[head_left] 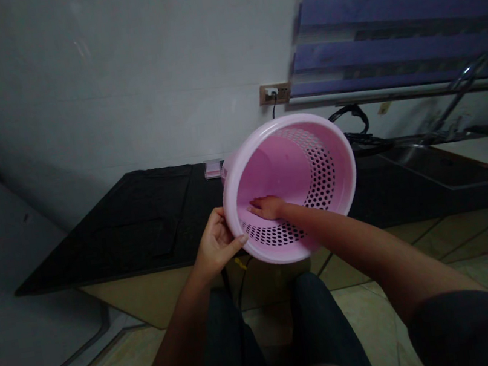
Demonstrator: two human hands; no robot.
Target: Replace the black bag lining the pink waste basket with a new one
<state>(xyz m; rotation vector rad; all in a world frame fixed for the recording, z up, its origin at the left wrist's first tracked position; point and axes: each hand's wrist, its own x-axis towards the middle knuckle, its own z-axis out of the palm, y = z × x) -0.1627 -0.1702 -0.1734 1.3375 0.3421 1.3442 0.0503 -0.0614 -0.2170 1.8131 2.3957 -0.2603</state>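
Observation:
A pink plastic basket (285,167) with rows of holes round its wall is tilted so that its opening faces me. It is held at the front edge of the dark counter. My left hand (216,241) grips the rim at the lower left, thumb on the outer lip and fingers behind it. Inside the basket, my right hand (266,208) lies with fingers stretched out against the inner wall near the bottom. I see nothing between those fingers. Part of the right palm is turned away from view.
The black countertop (108,228) runs left and right along a tiled wall. A socket with a plug (274,93) is behind the basket. To the right are a black bag (357,123), a sink (443,162) and a faucet (459,86). A small pink item (213,170) sits left of the basket.

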